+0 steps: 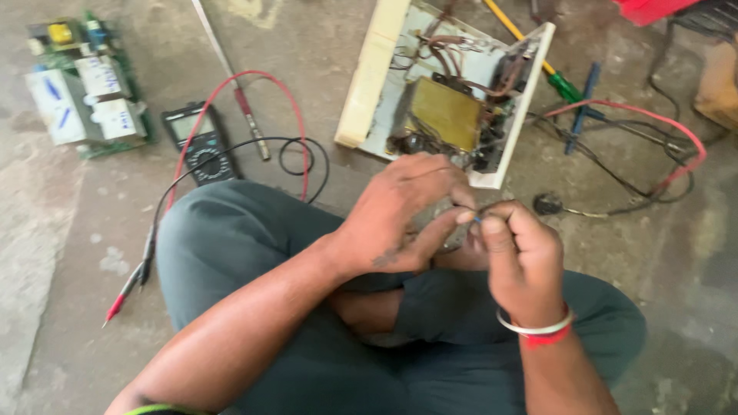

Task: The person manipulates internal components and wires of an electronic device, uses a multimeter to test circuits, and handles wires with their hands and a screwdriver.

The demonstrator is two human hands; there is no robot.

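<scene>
Thin wire (470, 217) runs left-right, pinched between left hand (400, 215) and right hand (519, 257) grips.

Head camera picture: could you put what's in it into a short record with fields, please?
setting: person seated cross-legged on a concrete floor
left hand: fingers pinched against the right hand's, on something small I cannot make out
right hand: fingertips meeting the left hand's; bangle and red thread at the wrist
opened appliance case: beyond the hands, wiring and a yellowish board exposed
multimeter: on the floor to the left, red and black leads trailing
circuit board: far left
green-handled screwdriver: behind the case
</scene>
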